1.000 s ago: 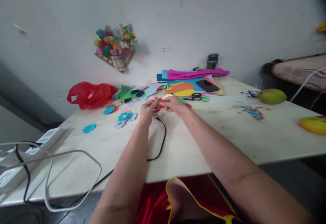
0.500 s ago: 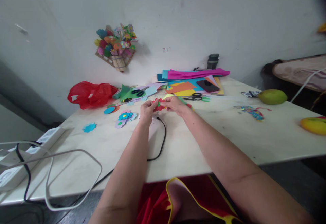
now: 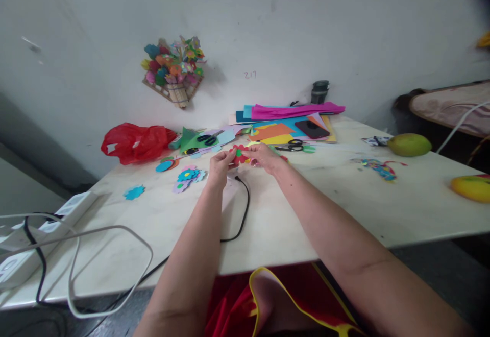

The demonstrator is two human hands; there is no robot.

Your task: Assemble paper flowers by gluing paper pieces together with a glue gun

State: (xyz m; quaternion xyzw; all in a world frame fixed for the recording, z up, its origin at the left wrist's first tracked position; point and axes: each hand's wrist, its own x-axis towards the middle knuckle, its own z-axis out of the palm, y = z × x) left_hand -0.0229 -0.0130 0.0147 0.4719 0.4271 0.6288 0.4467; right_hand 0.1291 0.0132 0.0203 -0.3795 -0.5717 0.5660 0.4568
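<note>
Between my two hands, just above the table, is a red paper flower (image 3: 242,159) with a green round centre. My left hand (image 3: 221,166) pinches its left edge between thumb and fingers. On the other side, my right hand (image 3: 263,156) is closed at the flower's right edge, its fingertips partly hidden. More red and yellow pieces show behind my right hand. To the left lie blue, pink and lilac paper flowers (image 3: 187,175), a single blue flower shape (image 3: 134,192) and a small pile of coloured paper circles (image 3: 164,166).
Scissors (image 3: 294,146) lie right of my hands, more scissors (image 3: 209,138) at the back left. Coloured sheets (image 3: 273,131) and a phone (image 3: 313,129) are at the back. A red plastic bag (image 3: 138,142), a black cable (image 3: 247,209), a power strip (image 3: 72,209) and a mango (image 3: 409,145) are around.
My right fingers have shifted off the flower's middle toward its right edge, so the green centre shows more fully. My left hand has barely moved.
</note>
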